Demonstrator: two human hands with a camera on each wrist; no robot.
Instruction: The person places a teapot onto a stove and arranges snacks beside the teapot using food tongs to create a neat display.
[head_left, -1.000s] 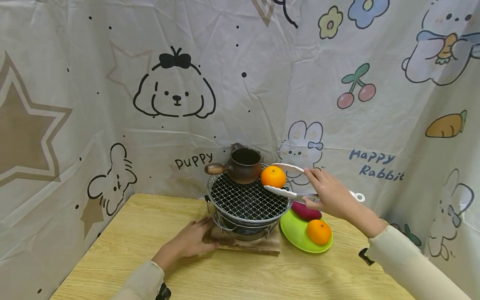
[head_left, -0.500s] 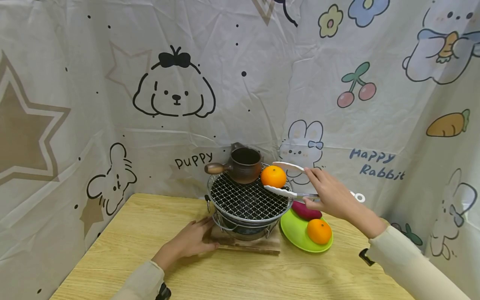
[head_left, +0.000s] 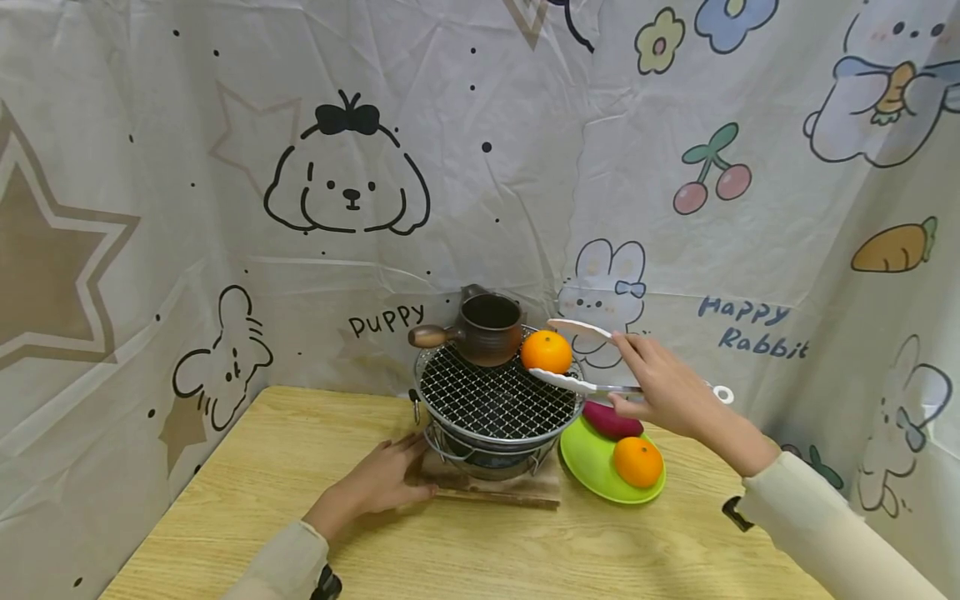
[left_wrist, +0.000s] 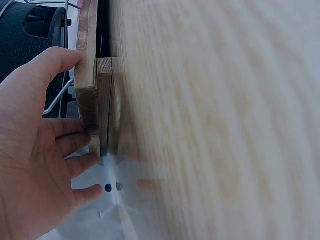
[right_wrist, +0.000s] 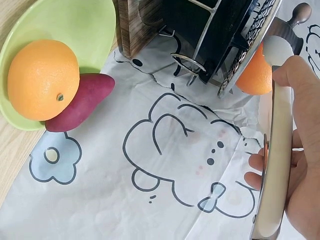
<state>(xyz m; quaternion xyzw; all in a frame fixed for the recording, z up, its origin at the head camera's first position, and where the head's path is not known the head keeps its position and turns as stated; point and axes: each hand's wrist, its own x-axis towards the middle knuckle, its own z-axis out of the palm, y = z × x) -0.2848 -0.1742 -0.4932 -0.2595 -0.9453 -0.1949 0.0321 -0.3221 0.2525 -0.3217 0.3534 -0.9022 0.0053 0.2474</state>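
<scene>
My right hand holds white-tipped tongs in the head view. The tongs' arms stand apart on either side of an orange, which sits on the round wire grill mesh beside a brown clay pot. In the right wrist view, thumb and fingers wrap the tongs' pale handle. My left hand lies at the left front corner of the wooden board under the grill. The left wrist view shows its thumb and relaxed fingers touching that board.
A green plate on the right of the grill bears a second orange and a purple sweet potato. The pot's wooden handle points left. A printed cloth hangs behind the wooden table.
The tongs have opened a little wider around the orange and drawn slightly right with my right hand. The orange stays on the mesh. My left hand has not moved.
</scene>
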